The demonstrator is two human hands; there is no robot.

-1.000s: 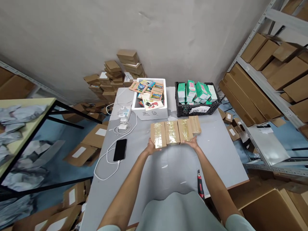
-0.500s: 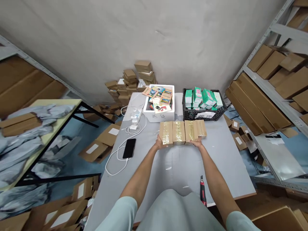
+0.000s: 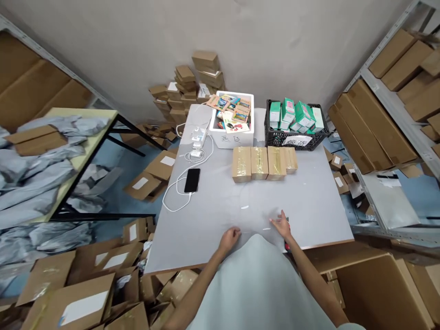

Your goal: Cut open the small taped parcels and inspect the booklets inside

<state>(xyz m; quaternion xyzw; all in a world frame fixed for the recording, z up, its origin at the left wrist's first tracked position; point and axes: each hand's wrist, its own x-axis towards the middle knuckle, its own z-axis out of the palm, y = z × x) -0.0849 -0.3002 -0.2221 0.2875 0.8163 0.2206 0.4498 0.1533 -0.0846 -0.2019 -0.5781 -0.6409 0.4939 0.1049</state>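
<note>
Tabletop point(image 3: 213, 220) holds taped cartons point(image 3: 260, 162); bin point(image 3: 232, 141), booklets point(image 3: 238, 114); crate point(image 3: 273, 137), green boxes point(image 3: 303, 115).

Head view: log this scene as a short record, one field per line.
Left hand: fingers curled, near the table's near edge; nothing seen in it
Right hand: fingers spread, at the cutter, partly hiding it
Cardboard boxes: four in a row, rightmost smallest
White foam box: holds colourful printed items
Black crate: holds green-and-white cartons
Phone: on the table, cable attached
</note>
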